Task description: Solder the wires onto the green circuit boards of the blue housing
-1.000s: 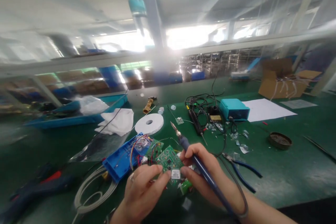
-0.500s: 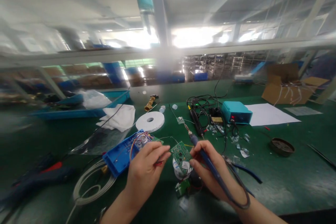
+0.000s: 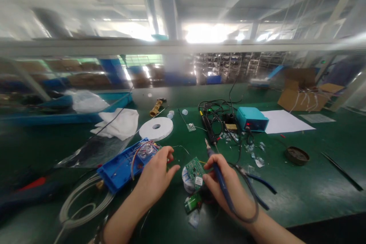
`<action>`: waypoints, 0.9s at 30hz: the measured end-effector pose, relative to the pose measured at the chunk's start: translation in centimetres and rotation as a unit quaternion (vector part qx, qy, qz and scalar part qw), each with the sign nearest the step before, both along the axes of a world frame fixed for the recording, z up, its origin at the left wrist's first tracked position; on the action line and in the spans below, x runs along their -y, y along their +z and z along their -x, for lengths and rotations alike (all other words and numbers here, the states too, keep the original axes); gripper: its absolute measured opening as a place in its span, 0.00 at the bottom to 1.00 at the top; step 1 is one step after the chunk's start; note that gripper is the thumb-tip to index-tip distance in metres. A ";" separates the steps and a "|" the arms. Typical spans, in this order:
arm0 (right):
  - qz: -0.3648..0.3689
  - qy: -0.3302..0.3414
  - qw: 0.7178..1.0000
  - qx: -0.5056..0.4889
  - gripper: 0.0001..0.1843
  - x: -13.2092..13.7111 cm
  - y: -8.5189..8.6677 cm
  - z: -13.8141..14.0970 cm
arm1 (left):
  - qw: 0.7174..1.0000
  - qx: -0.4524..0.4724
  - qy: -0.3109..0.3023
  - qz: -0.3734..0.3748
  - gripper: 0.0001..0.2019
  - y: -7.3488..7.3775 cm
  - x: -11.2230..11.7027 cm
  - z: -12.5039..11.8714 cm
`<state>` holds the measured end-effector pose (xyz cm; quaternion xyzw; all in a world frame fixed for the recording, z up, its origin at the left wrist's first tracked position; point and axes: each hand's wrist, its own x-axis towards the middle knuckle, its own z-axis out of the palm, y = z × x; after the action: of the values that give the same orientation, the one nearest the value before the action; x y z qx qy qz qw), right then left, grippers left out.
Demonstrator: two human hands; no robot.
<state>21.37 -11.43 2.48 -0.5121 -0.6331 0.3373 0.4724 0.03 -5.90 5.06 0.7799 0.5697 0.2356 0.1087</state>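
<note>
My right hand (image 3: 228, 183) is wrapped around a blue soldering iron (image 3: 219, 177), its tip pointing up and away from me. The thumb and fingertips of that hand are at the right edge of a green circuit board (image 3: 195, 172). This board lies tilted over a white round part (image 3: 188, 182). My left hand (image 3: 158, 171) is beside the near right end of a blue plastic case (image 3: 120, 173) with coloured wires in it. Its thumb stands apart from the curled fingers, and I see nothing held between them. A green cylindrical part (image 3: 192, 203) lies below the board.
A white tape roll (image 3: 156, 127) and brass fitting (image 3: 156, 107) lie beyond the case. A teal soldering station (image 3: 252, 119) stands behind scraps and a black tool (image 3: 210, 129). Pliers (image 3: 261, 183), a round tin (image 3: 297, 156) and tweezers (image 3: 341, 171) lie right; coiled cable (image 3: 85, 202) left.
My left hand has drawn back left from the board, and its thumb and fingers have spread. The soldering iron's tip has come away from the small board behind it. The view has shifted slightly.
</note>
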 end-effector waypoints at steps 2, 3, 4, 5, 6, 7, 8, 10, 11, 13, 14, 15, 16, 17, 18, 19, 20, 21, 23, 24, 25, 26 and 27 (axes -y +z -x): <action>-0.012 -0.017 0.999 0.031 0.12 -0.3 -1.1 0.7 | 0.999 0.035 -0.011 0.036 0.14 0.0 0.2 0.5; -0.014 -0.022 0.998 0.049 0.12 -0.3 -1.6 1.0 | 0.997 0.054 -0.014 0.056 0.14 0.0 0.3 0.8; -0.014 -0.024 0.997 0.067 0.12 -0.4 -1.9 1.3 | 0.994 0.076 -0.019 0.075 0.14 0.0 0.5 1.1; -0.014 -0.025 0.996 0.087 0.12 -0.3 -2.2 1.5 | 0.991 0.098 -0.026 0.090 0.13 0.1 0.7 1.4; -0.014 -0.025 0.994 0.109 0.13 -0.3 -2.3 1.7 | 0.987 0.119 -0.035 0.100 0.14 0.1 1.0 1.8; -0.015 -0.028 0.990 0.134 0.13 -0.2 -2.4 1.8 | 0.984 0.137 -0.045 0.109 0.14 0.2 1.2 2.1; -0.016 -0.030 0.986 0.161 0.13 -0.1 -2.3 1.9 | 0.980 0.152 -0.051 0.119 0.14 0.2 1.5 2.4; -0.022 -0.038 0.976 0.212 0.13 0.1 -1.8 1.7 | 0.971 0.179 -0.048 0.150 0.16 0.3 2.0 2.8; -0.028 -0.042 0.972 0.230 0.13 0.2 -1.4 1.6 | 0.965 0.194 -0.042 0.170 0.16 0.3 2.3 3.0; -0.047 -0.048 0.969 0.237 0.12 0.3 -0.3 1.3 | 0.952 0.223 -0.035 0.206 0.17 0.4 2.8 2.9; -0.059 -0.045 0.972 0.224 0.12 0.3 0.3 1.2 | 0.945 0.237 -0.037 0.222 0.18 0.5 3.0 2.8; -0.073 -0.033 0.976 0.202 0.11 0.2 1.0 1.2 | 0.939 0.249 -0.043 0.234 0.18 0.6 3.2 2.6; -0.087 -0.012 0.981 0.175 0.10 0.2 1.6 1.3 | 0.933 0.260 -0.051 0.242 0.18 0.7 3.5 2.3; -0.104 0.016 0.984 0.146 0.10 0.1 2.2 1.6 | 0.929 0.268 -0.061 0.248 0.18 0.9 3.7 2.1; -0.121 0.046 0.984 0.119 0.10 0.0 2.6 1.9 | 0.926 0.274 -0.070 0.252 0.18 1.0 4.0 1.8; -0.137 0.074 0.983 0.097 0.10 -0.2 2.9 2.4 | 0.923 0.278 -0.080 0.254 0.18 1.2 4.2 1.5; -0.150 0.095 0.981 0.079 0.10 -0.3 3.0 2.9 | 0.922 0.279 -0.089 0.254 0.17 1.3 4.5 1.3; -0.157 0.108 0.979 0.064 0.10 -0.4 3.0 3.4 | 0.921 0.278 -0.096 0.254 0.17 1.4 4.7 1.2; -0.159 0.115 0.980 0.032 0.08 -0.4 2.5 4.3 | 0.920 0.275 -0.106 0.257 0.17 1.5 5.2 1.0; -0.157 0.112 0.981 0.013 0.06 -0.4 2.2 4.7 | 0.920 0.276 -0.106 0.258 0.18 1.6 5.4 0.9; -0.156 0.107 0.982 -0.006 0.05 -0.4 1.9 5.0 | 0.919 0.278 -0.104 0.259 0.18 1.6 5.6 0.9; -0.155 0.102 0.982 -0.023 0.05 -0.3 1.6 5.2 | 0.917 0.283 -0.102 0.260 0.18 1.6 5.7 0.9; -0.155 0.098 0.982 -0.036 0.05 -0.2 1.3 5.3 | 0.914 0.293 -0.102 0.262 0.18 1.6 5.8 0.8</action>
<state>16.07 -11.18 3.78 -0.3554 -0.7074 0.2985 0.5330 -0.79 -11.72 6.71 0.6734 0.4711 0.2831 0.4944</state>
